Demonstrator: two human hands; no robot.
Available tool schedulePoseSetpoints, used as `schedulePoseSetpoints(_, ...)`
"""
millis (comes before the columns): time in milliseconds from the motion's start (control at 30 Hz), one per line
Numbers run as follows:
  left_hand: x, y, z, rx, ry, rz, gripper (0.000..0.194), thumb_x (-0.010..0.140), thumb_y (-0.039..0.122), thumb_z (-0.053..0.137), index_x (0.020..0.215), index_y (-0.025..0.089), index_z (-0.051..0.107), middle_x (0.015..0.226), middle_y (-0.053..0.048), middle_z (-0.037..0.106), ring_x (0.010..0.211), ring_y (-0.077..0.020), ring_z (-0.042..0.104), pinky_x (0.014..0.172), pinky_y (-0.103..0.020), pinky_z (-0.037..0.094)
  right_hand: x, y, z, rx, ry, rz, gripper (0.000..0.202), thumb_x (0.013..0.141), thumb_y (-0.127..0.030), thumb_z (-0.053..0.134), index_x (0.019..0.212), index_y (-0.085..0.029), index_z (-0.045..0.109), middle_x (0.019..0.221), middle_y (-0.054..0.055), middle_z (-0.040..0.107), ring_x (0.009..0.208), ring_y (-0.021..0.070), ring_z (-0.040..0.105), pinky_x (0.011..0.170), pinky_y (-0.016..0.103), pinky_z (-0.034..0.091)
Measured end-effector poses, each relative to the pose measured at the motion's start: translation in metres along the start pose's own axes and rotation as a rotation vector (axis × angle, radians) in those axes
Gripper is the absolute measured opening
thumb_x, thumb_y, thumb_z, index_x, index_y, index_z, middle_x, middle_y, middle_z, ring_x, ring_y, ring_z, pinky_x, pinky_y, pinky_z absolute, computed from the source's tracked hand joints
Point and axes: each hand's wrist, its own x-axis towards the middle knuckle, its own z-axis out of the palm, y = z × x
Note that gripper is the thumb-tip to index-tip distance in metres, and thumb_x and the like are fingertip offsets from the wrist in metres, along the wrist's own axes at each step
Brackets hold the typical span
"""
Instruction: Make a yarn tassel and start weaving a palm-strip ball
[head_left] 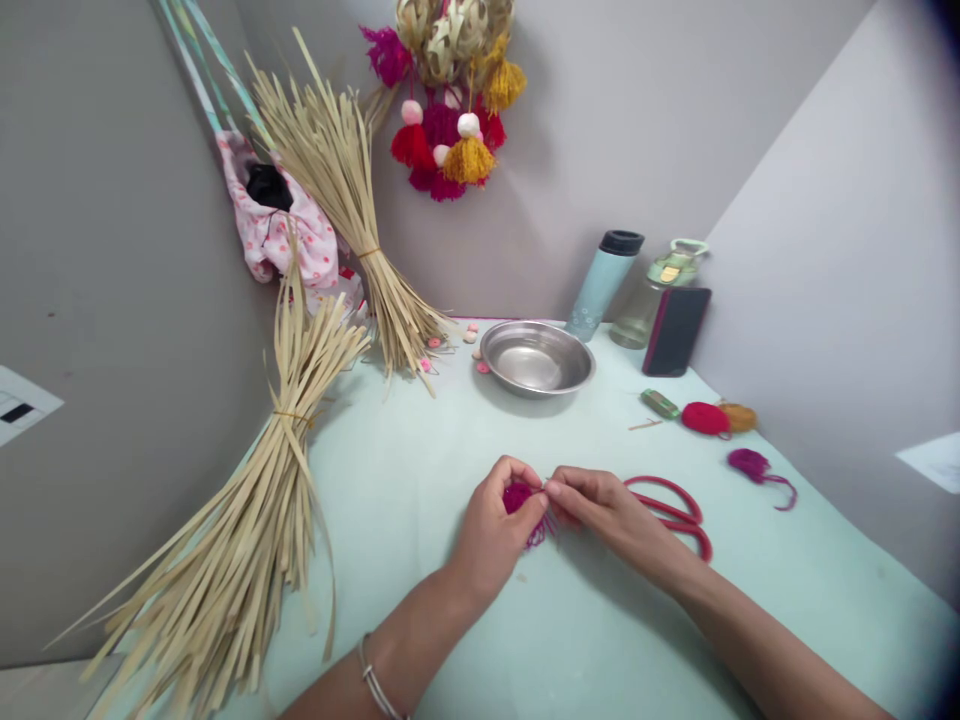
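My left hand [486, 535] is closed round a small magenta yarn tassel [517, 497], whose loose strands hang out below the fingers. Thumb and fingertips of my right hand [611, 512] pinch together at the tassel's edge, meeting the left fingertips. What the right fingers grip is too small to make out. Just beyond the right wrist lie scissors with red handles [703, 530]; their blades are hidden behind my hand.
A steel bowl [517, 383] sits ahead, with pink beads [482, 367] at its left. A blue tumbler [604, 285], green bottle [637, 310] and phone [677, 332] stand behind. Yarn bundles [705, 418] lie right; straw bundles [255, 500] fill the left. Finished tassels [469, 160] hang on the wall.
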Motion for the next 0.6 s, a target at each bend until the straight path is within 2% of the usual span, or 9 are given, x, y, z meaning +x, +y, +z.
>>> schedulePoseSetpoints(233,-0.0023,0.0008,0.0001,0.013,0.006,-0.013,0.013,0.077,0.02,0.062,0.086,0.02,0.052,0.078,0.002,0.055,0.068,-0.0116,0.05,0.067,-0.024,0.041,0.0026,0.0027,-0.0001,0.146,0.117,0.037,0.031,0.084,-0.049,0.06,0.079,-0.019,0.058,0.068,-0.002,0.052,0.063,0.0134,0.045,0.059,0.026,0.033)
schedulePoseSetpoints(400,-0.0031,0.0038,-0.0021,-0.006,0.0,-0.039,0.013,0.086,0.031,0.055,0.085,0.019,0.053,0.072,0.003,0.054,0.063,-0.0107,0.049,0.062,-0.023,0.039,0.0022,0.0015,-0.0003,0.221,0.105,0.043,0.026,0.082,-0.043,0.065,0.081,-0.018,0.06,0.07,-0.002,0.054,0.065,0.013,0.046,0.062,0.026,0.035)
schedulePoseSetpoints(600,-0.0009,-0.0005,-0.0015,0.006,0.002,-0.07,0.011,0.083,0.029,0.056,0.082,0.019,0.053,0.063,0.005,0.048,0.054,-0.0091,0.043,0.054,-0.022,0.035,0.0007,-0.003,0.002,0.219,0.099,0.035,0.024,0.081,-0.042,0.066,0.079,-0.019,0.06,0.071,-0.002,0.055,0.065,0.0135,0.048,0.061,0.026,0.038)
